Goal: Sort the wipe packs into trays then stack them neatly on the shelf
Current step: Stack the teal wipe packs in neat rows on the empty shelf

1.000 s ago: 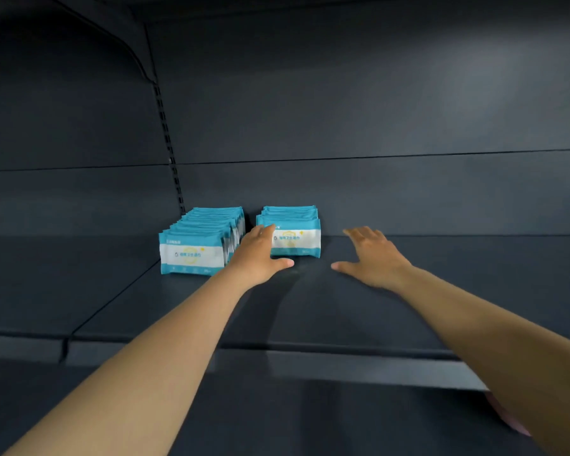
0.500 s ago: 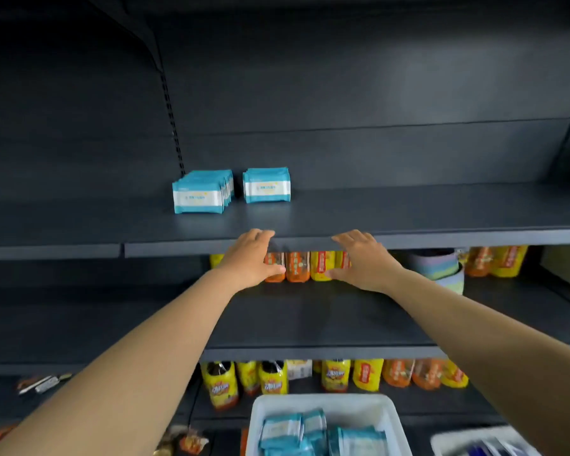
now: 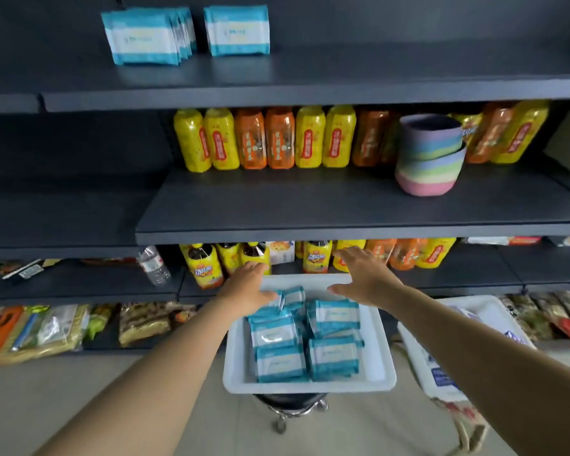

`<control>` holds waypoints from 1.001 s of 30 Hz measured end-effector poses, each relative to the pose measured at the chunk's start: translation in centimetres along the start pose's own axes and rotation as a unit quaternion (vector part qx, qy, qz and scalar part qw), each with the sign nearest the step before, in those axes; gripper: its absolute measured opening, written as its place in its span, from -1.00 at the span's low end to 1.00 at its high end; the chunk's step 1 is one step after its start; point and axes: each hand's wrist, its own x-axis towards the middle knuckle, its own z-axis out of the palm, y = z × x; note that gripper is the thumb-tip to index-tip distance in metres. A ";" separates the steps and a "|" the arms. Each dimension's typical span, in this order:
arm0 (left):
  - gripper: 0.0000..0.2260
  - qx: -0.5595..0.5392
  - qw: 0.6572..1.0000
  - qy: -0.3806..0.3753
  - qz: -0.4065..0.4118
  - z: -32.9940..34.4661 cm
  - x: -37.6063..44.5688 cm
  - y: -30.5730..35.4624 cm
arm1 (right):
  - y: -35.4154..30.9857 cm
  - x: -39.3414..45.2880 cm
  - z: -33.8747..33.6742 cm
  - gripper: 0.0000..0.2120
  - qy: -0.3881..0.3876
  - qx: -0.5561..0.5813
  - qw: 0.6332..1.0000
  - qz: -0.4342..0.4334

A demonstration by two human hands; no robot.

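Note:
A white tray (image 3: 380,366) sits on a black stool below me and holds several blue-and-white wipe packs (image 3: 333,353). My left hand (image 3: 246,286) hovers over the tray's far left corner, fingers straight, holding nothing. Over the far right part of the tray is my right hand (image 3: 364,278), open and spread, also holding nothing. On the top dark shelf (image 3: 310,90) stand two rows of wipe packs: a left row (image 3: 145,37) and a right row (image 3: 237,29).
Yellow and orange drink bottles (image 3: 264,138) line the middle shelf beside stacked pastel bowls (image 3: 430,156). More bottles and snack bags fill the lower shelves. A second white tray (image 3: 474,311) with other packs is at the right. The stool (image 3: 290,404) stands on a pale floor.
Both hands have come down from the top shelf to just above the tray of wipe packs. The view has tilted downward, so the tray and lower shelves fill the frame.

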 end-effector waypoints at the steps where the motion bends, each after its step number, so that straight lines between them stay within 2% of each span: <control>1: -0.46 -0.005 1.000 -0.010 -0.008 1.7 0.6 -0.5 | 0.8 0.3 1.6 -0.30 -0.011 0.008 1.000 0.005; 10: -0.46 -0.076 0.987 -0.105 -0.097 15.4 6.1 -4.7 | 8.2 4.8 14.6 -0.30 -0.128 0.049 0.989 0.064; 15: -0.47 -0.100 0.977 -0.126 -0.142 21.0 9.1 -6.8 | 10.8 7.1 21.0 -0.35 -0.169 0.091 0.978 0.080; 20: -0.45 -0.092 0.966 -0.174 -0.166 25.7 9.7 -8.5 | 12.2 7.9 26.4 -0.32 -0.212 0.100 0.969 0.074; 22: -0.44 -0.081 0.966 -0.176 -0.174 27.1 9.8 -9.2 | 12.7 8.2 27.8 -0.35 -0.213 0.099 0.970 0.068; 27: -0.51 -0.048 0.977 -0.122 -0.169 28.5 10.2 -10.2 | 13.5 9.0 29.6 -0.45 -0.200 0.063 0.977 0.047; 30: -0.56 -0.002 0.979 -0.124 -0.164 28.7 10.5 -10.4 | 13.9 9.1 30.2 -0.52 -0.186 0.077 0.978 0.054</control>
